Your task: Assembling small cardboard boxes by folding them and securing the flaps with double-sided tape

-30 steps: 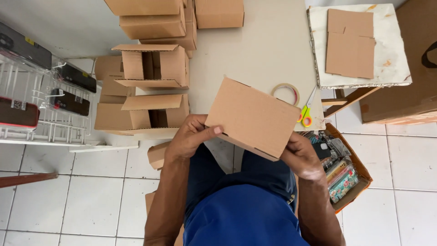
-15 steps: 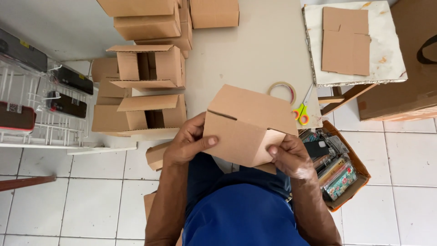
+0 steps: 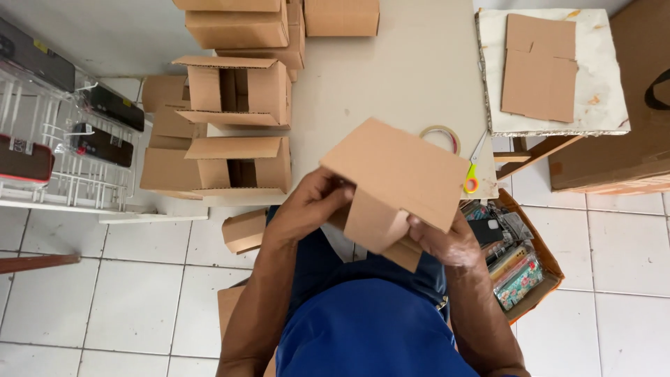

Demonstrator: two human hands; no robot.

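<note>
Both hands, left (image 3: pixel 307 209) and right (image 3: pixel 447 241), are closed on a box (image 3: pixel 401 174) held above the lap, at the table (image 3: pixel 412 77) edge. Flap folding seems underway; the loose flap (image 3: pixel 373 223) likely needs tucking next.

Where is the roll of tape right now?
In the head view, the tape roll lies on the table, right of centre, just behind the held cardboard box and beside the scissors.

The person wears a bright blue short-sleeved shirt and darker blue trousers. Both forearms are bare down to the wrists, with no watch, band or glove showing. The left hand (image 3: pixel 307 209) and right hand (image 3: pixel 447 241) carry no rings that can be seen.
</note>
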